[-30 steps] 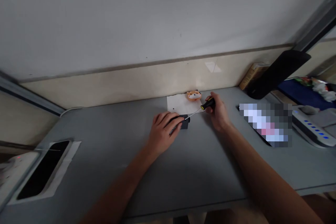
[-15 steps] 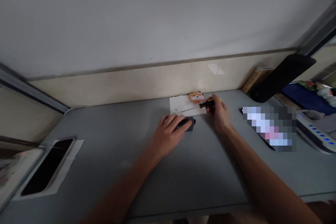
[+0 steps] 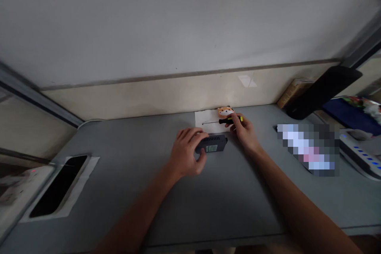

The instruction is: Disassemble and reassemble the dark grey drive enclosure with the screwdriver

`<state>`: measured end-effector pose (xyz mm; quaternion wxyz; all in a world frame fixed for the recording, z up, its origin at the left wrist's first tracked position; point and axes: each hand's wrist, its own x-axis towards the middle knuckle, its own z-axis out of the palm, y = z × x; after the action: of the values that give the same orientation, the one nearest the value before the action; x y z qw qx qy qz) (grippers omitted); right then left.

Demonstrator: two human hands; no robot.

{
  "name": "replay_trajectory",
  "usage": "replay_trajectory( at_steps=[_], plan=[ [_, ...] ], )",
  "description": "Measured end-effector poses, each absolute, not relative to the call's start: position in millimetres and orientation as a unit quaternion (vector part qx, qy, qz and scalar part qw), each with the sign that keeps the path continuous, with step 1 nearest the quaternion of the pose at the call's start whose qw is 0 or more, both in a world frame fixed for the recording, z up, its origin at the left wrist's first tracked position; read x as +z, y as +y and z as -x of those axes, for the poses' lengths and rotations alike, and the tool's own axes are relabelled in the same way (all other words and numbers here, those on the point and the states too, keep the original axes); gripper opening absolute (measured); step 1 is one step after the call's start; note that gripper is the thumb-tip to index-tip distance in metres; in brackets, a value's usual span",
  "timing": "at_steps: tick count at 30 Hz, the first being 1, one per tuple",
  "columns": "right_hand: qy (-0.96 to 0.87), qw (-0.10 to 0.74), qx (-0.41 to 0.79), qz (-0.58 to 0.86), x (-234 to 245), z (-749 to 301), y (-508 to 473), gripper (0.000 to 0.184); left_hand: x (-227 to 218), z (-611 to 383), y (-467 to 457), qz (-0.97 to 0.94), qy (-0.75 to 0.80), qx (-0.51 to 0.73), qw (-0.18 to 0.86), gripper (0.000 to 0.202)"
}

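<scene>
My left hand [image 3: 188, 151] grips the left end of a dark grey box [image 3: 218, 143] with a row of vent slots and a small greenish label or display, on the grey desk. In my right hand [image 3: 243, 131] is a screwdriver [image 3: 226, 120] with a black and yellow handle, its thin shaft pointing left. The shaft lies over a white sheet of paper [image 3: 205, 129], and a tiny dark spot shows at its tip, too small to name. Behind the screwdriver sits an orange and white animal-face case [image 3: 224, 111], partly covered by my right hand.
On the left, a black-screened phone [image 3: 59, 186] lies on white paper beside a white power strip [image 3: 26, 184]. To the right are a blurred-out device [image 3: 309, 151], a white unit with blue lights [image 3: 361, 154], a black cylinder [image 3: 324, 91] and a book [image 3: 293, 92].
My left hand has shifted its hold, so the box's front and label now show. The screwdriver has moved left, its tip reaching the dark spot on the paper.
</scene>
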<state>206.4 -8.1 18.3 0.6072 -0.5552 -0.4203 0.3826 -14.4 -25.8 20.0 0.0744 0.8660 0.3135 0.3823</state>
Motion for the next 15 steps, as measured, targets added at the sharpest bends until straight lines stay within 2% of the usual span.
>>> replay_trajectory(
  at_steps=[4,8,11,15],
  plan=[
    [-0.348,0.647,0.400,0.548,20.4,-210.2,-7.0,0.059,24.0,19.7,-20.0,-0.826,0.333,0.375,0.259,0.026],
    [-0.287,0.678,0.418,0.532,20.8,-217.7,-4.9,0.058,17.2,13.4,-15.2,-0.747,0.376,0.383,0.391,0.016],
    [-0.261,0.687,0.424,0.530,22.5,-221.3,-4.3,0.056,9.0,9.2,-10.4,-0.706,0.417,0.367,0.440,0.018],
    [-0.272,0.684,0.414,0.535,25.1,-221.7,-4.8,0.054,2.2,8.5,-6.8,-0.704,0.434,0.351,0.439,0.019]
  ],
)
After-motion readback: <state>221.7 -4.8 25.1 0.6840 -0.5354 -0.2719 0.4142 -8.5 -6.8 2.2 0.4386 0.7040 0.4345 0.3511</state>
